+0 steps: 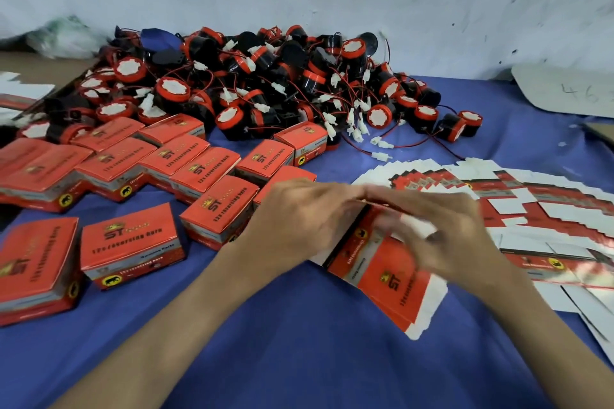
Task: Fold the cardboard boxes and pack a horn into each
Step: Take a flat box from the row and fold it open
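Observation:
A red cardboard box (388, 279), partly folded with a white flap at its near end, lies tilted on the blue cloth in front of me. My left hand (299, 212) holds its far left end. My right hand (442, 229) is blurred and grips its upper right side, fingers curled over the edge. A big heap of black and red horns (252, 83) with red wires and white plugs lies at the back. Several closed red boxes (206, 169) stand to the left. Flat box blanks (548, 209) are fanned out on the right.
The blue cloth (265, 342) covers the table. A white wall rises behind the heap. A grey cardboard sheet (564, 90) lies at the far right, a plastic bag (63, 36) at the far left. Loose plugs (382, 143) trail out from the heap.

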A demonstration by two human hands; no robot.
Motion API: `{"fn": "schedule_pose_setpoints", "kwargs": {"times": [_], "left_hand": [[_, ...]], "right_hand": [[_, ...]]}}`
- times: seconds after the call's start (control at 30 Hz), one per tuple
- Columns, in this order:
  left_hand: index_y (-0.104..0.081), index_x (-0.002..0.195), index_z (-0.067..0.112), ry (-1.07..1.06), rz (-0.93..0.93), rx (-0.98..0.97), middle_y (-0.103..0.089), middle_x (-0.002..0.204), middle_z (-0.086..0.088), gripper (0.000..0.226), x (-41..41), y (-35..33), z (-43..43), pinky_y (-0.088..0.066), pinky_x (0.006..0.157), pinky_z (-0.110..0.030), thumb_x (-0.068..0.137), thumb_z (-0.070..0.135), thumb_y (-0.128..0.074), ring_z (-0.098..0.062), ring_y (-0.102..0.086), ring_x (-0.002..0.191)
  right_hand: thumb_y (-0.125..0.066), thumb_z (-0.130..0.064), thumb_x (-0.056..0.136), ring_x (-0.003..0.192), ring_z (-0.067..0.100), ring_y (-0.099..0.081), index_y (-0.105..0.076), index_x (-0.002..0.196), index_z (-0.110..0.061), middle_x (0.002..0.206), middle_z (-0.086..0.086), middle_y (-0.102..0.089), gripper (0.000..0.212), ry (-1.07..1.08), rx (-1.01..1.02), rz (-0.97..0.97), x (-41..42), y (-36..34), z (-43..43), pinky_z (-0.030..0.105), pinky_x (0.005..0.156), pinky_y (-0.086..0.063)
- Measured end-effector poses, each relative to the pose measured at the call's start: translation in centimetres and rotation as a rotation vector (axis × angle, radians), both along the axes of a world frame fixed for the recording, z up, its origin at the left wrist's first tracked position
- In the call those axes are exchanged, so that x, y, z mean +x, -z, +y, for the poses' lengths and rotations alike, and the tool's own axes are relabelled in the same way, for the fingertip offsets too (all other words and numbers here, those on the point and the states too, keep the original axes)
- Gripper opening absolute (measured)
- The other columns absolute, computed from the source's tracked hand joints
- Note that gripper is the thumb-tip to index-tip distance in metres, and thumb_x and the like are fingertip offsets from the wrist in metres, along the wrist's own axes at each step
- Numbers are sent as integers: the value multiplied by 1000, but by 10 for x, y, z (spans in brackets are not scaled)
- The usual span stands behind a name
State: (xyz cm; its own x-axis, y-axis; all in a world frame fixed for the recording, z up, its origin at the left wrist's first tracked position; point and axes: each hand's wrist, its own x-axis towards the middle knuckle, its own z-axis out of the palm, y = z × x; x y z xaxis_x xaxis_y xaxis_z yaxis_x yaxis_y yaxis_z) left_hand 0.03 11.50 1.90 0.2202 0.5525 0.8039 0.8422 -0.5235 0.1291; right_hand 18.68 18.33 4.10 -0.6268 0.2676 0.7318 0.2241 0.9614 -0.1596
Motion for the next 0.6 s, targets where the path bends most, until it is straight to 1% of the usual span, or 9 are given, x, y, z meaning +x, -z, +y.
{"fn": "schedule_pose_setpoints", "kwargs": {"times": [0.03,0.07,0.1,0.17,0.23,0.33,0.4,0.47,0.6], "left_hand": [[-67,108,9,11,-206,-21,-71,97,3,21,1,-7,1,-57,63,-34,88,14,-65,-10,-68,78],[-61,113,18,26,-443,-62,-68,104,11,27,0,-15,1,-57,67,-25,87,20,-67,-1,-66,86],[-56,113,28,52,-673,-147,-67,105,16,32,-1,-22,1,-55,70,-19,85,27,-69,2,-64,92],[-58,107,34,169,-1040,-435,-71,100,12,28,-7,-31,2,-53,70,-21,82,38,-70,-1,-67,89],[-69,102,23,319,-1253,-741,-74,100,2,28,-8,-27,0,-52,75,-29,82,41,-60,-15,-69,91],[-76,91,21,428,-1405,-922,-73,100,-7,33,-2,-19,-7,-51,79,-33,81,43,-53,-22,-69,90],[-78,81,24,426,-1424,-902,-75,96,-3,29,-2,-18,-12,-54,74,-23,84,40,-54,-10,-70,83],[-77,74,26,400,-1410,-855,-75,93,2,27,-6,-17,-14,-50,64,-9,90,32,-56,6,-67,74],[-79,81,26,586,-1480,-1026,-75,85,-1,25,-13,-11,-17,-57,61,-24,79,33,-55,-15,-72,76]], "right_hand": [[-54,-20,88,63,11,-52,-71,98,-9,67,-7,-63,22,90,23,147,1,-1,2,11,55,-38],[-52,-18,91,56,15,-48,-72,83,-6,55,-4,-56,24,180,-81,318,2,-2,5,16,51,-37],[-52,-21,94,52,13,-49,-67,76,-9,53,-3,-56,26,211,-304,491,4,-4,9,19,50,-39],[-51,-23,98,55,4,-53,-59,75,-18,59,-7,-61,24,177,-721,697,5,-3,14,19,52,-42],[-50,-19,98,66,11,-59,-61,82,-15,71,10,-66,19,172,-922,671,-1,5,12,23,60,-46],[-54,-12,96,82,13,-64,-64,92,-22,90,2,-67,15,144,-1043,688,-14,17,3,29,71,-51],[-55,-11,95,74,15,-58,-66,88,-28,79,-10,-65,21,152,-1060,730,-18,23,-3,29,68,-47],[-56,-12,95,68,17,-55,-66,85,-30,70,-12,-62,23,179,-1064,707,-19,25,-6,29,64,-45],[-54,-14,96,67,14,-66,-63,92,-21,73,-4,-70,12,112,-1371,742,-21,27,-10,29,54,-53]]}}
